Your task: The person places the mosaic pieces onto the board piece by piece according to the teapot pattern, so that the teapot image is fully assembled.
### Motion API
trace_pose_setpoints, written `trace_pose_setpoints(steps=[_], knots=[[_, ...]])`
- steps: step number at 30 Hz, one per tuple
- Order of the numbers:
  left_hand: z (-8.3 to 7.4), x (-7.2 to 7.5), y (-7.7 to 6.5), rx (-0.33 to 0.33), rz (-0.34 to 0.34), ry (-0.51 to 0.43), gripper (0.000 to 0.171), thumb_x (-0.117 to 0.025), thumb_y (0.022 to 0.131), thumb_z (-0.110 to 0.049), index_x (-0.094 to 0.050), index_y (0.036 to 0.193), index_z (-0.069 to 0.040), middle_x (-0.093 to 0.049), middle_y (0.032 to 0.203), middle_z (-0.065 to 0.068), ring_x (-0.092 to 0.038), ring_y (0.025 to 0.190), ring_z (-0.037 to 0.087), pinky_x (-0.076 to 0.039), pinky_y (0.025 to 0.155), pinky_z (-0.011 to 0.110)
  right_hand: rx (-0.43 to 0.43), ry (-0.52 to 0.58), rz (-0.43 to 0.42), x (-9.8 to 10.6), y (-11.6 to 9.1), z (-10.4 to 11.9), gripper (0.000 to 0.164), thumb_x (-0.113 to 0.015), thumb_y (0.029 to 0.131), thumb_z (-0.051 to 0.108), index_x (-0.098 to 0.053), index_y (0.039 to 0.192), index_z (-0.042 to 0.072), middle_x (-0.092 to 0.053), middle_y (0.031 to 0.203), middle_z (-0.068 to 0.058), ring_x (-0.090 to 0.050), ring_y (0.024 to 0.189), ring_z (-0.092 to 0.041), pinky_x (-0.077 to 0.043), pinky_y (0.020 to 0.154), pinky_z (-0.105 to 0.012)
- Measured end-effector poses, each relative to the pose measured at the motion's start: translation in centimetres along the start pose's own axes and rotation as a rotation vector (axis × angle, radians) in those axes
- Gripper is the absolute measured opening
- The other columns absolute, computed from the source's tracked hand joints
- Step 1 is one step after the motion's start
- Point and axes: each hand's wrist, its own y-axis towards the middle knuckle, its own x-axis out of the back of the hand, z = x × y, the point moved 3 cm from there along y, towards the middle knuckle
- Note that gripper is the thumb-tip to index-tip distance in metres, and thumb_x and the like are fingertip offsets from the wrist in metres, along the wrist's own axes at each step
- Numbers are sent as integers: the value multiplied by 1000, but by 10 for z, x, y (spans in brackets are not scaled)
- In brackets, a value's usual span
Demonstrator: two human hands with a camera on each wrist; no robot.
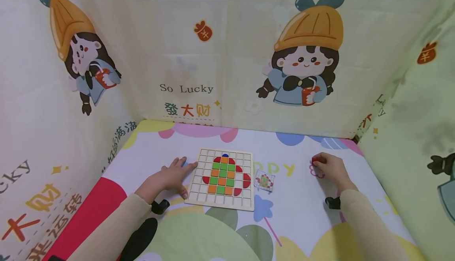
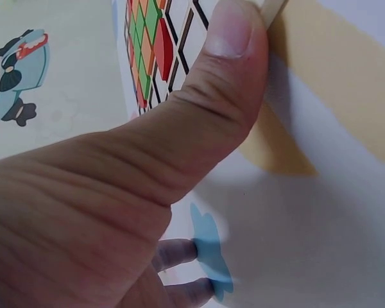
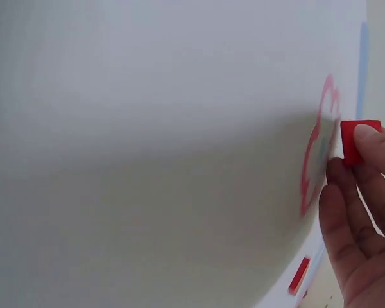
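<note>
A square wooden grid board (image 1: 242, 203) lies on the table. Red, green, orange and blue tiles form a teapot-like pattern in its cells. Against the board's left edge rests my left hand (image 1: 169, 178), fingers spread and thumb on the near-left corner; the left wrist view shows the thumb (image 2: 228, 77) at the rim. Farther right, my right hand (image 1: 330, 168) pinches a small red tile (image 3: 353, 142) between thumb and fingers, just above the tablecloth. A small pattern card (image 1: 264, 181) with a matching picture lies beside the board's right edge.
A printed tablecloth (image 1: 295, 209) covers the table, with patterned fabric walls (image 1: 241, 87) behind and at both sides. In the right wrist view, a small red bar-like shape (image 3: 299, 276) shows near the bottom. Black wrist mounts (image 1: 333, 203) sit below both wrists.
</note>
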Motion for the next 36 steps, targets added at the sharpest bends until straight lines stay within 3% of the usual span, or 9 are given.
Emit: trace_pose_setpoints(steps=[7,10,16,22,28,36], knots=[[0,1,-2,2,7,-8,117,-97,63,-39,-35,162,-23,-21,168,28,-16,152,57,-25,106,86,-60,95,81,-9,4,17,35,-65,102,17,-67,134,4,-70,119,-22,-66,99,-30,-55,71,-29],[0,2,-2,2,11,-8,117,-97,64,-40,-35,162,-23,-20,168,28,-16,152,57,-25,106,86,-49,107,84,-11,6,26,36,-66,101,18,-66,135,6,-69,122,-22,-62,103,-30,-52,72,-27],[1,1,-1,4,16,-4,118,-96,63,-41,-34,162,-23,-20,168,28,-16,152,57,-25,106,86,-13,185,92,-18,9,44,32,-70,100,17,-65,129,5,-67,125,-22,-61,103,-32,-53,65,-26],[1,1,0,6,15,-2,119,-97,62,-42,-34,162,-25,-20,168,27,-16,152,57,-25,106,86,65,148,102,-31,12,68,31,-70,100,18,-69,129,8,-71,122,-17,-66,112,-34,-56,86,-35],[2,2,1,4,29,-1,120,-96,63,-43,-32,163,-24,-18,169,27,-14,153,57,-24,107,85,114,171,116,-46,11,92,27,-72,98,17,-73,123,8,-75,114,-15,-68,104,-29,-52,81,-28],[3,1,2,-2,28,-1,121,-96,63,-43,-32,163,-24,-18,168,28,-14,153,57,-24,106,86,141,187,128,-65,10,121,16,-71,95,17,-71,108,7,-74,97,-7,-65,89,-19,-50,76,-29]])
